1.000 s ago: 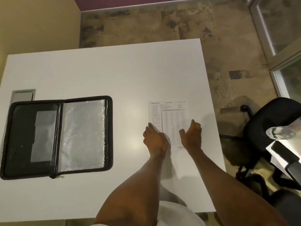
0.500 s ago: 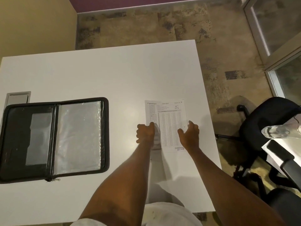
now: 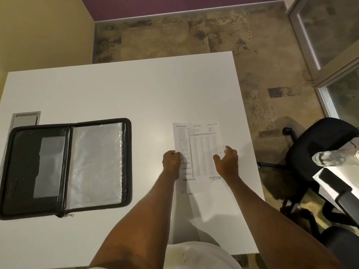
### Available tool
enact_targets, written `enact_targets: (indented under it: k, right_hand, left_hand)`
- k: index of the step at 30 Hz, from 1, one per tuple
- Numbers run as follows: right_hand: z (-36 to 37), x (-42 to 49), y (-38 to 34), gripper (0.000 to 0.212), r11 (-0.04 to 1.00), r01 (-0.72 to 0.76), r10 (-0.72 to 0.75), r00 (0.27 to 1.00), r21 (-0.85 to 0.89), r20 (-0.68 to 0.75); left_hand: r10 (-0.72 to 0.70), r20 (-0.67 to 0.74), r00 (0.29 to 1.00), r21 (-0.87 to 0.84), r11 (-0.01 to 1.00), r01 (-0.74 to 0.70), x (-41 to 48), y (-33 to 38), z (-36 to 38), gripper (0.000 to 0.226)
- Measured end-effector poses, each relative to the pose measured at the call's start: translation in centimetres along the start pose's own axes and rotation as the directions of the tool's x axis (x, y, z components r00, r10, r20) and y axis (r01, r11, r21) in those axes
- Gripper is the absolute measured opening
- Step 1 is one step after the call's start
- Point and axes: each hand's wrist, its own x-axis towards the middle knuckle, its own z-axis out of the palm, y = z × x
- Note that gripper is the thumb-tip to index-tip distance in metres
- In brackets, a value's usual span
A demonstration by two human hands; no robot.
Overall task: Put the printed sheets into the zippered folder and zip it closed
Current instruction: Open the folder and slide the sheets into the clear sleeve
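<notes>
The printed sheets (image 3: 200, 144) lie flat on the white table (image 3: 116, 90), right of centre, text side up. My left hand (image 3: 172, 159) is curled at their left edge, fingers closed on that edge. My right hand (image 3: 227, 162) rests on their right side, fingers bent and apart. The black zippered folder (image 3: 66, 167) lies open at the left, a clear plastic sleeve on its right half and a clear pocket on its black left half. Its zip pull (image 3: 67, 215) sticks out at the near edge.
A grey cable hatch (image 3: 25, 118) is set in the table behind the folder. A black office chair (image 3: 318, 150) stands off the table's right side, with a clear bottle (image 3: 334, 158) on another desk beyond it. Patterned floor lies past the far edge.
My left hand has slid from on top of the sheets to their left edge and curled closed there. My right hand has stayed at the right side.
</notes>
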Motion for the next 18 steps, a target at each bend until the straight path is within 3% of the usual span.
enact_targets:
  k: [4, 10, 14, 18]
  right_hand:
    - [-0.3, 0.1, 0.4, 0.059, 1.0, 0.02, -0.02, 1.0, -0.01, 0.013]
    - [-1.6, 0.6, 0.6, 0.055, 0.98, -0.052, 0.031, 0.993, 0.19, 0.111]
    - [-3.1, 0.3, -1.9, 0.057, 0.826, -0.159, -0.045, 0.938, 0.54, 0.345]
    - [-3.7, -0.6, -4.2, 0.05, 0.721, -0.212, -0.215, 0.837, 0.66, 0.503]
  left_hand:
    - [0.029, 0.023, 0.999, -0.018, 0.999, -0.028, -0.1, -1.0, -1.5, 0.012]
    - [0.136, 0.182, 0.974, -0.141, 0.984, -0.111, -0.3, -0.2, -4.8, 0.021]
    - [0.195, 0.28, 0.94, -0.175, 0.973, -0.15, -0.2, 0.8, -8.5, 0.026]
    - [0.234, 0.39, 0.89, -0.179, 0.968, -0.176, -0.7, 2.2, -11.6, 0.026]
